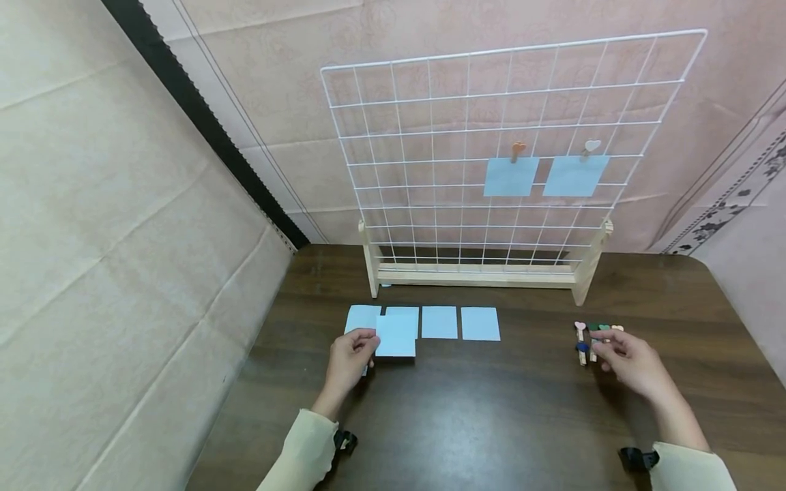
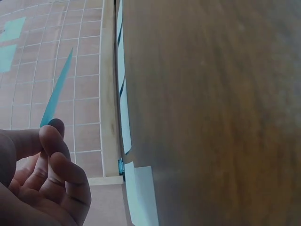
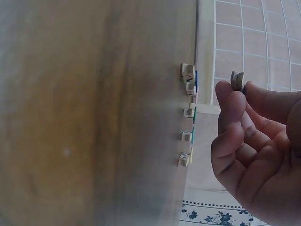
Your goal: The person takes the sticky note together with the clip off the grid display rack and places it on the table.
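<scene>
Between thumb and fingers, my left hand (image 1: pixel 348 361) pinches a light blue paper square (image 1: pixel 396 337), raised above the table near the row's left end. Edge-on, that paper square (image 2: pixel 57 89) looks thin in the left wrist view. Several more blue squares (image 1: pixel 439 322) lie in a row on the table, the leftmost partly covered by hand and paper. My right hand (image 1: pixel 635 365) pinches a small wooden clothespin (image 3: pixel 238 82) by its tip, held above the table. Beside it, several clothespins (image 3: pixel 188 112) with coloured tops lie on the tabletop.
Behind the squares stands a white wire grid (image 1: pixel 430 129) in a wooden base (image 1: pixel 479 276). Two blue squares (image 1: pixel 511 179) hang on its right half, held by heart-topped clothespins (image 1: pixel 518 149). Light cloth (image 1: pixel 123 273) lines the left and back of the brown table (image 1: pixel 454 416).
</scene>
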`<state>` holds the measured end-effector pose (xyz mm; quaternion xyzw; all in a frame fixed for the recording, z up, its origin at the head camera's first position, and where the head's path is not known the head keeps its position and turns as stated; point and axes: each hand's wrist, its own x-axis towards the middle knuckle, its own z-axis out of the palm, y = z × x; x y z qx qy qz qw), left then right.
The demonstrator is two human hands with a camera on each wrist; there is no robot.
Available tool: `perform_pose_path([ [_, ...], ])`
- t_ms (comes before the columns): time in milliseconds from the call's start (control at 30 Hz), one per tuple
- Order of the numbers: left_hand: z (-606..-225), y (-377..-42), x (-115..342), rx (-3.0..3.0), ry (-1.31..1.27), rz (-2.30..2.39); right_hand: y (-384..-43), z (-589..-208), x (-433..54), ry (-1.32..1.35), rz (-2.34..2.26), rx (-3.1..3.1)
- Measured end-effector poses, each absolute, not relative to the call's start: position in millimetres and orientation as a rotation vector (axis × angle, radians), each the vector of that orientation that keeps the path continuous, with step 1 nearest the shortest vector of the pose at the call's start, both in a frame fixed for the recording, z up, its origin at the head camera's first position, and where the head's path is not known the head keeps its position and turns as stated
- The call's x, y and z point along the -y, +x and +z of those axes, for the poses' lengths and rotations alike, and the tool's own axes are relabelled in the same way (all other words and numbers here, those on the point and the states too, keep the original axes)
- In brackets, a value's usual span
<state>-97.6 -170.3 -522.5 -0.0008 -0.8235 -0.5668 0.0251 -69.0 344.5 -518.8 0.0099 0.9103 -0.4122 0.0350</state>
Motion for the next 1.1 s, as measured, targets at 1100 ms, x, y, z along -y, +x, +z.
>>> perform_pose_path([
  [1100,-535.4,-90.7,176.6,2.849,-0.077,-1.698,-78.8,-529.5,-353.8,0.102,-1.228,-2.621],
])
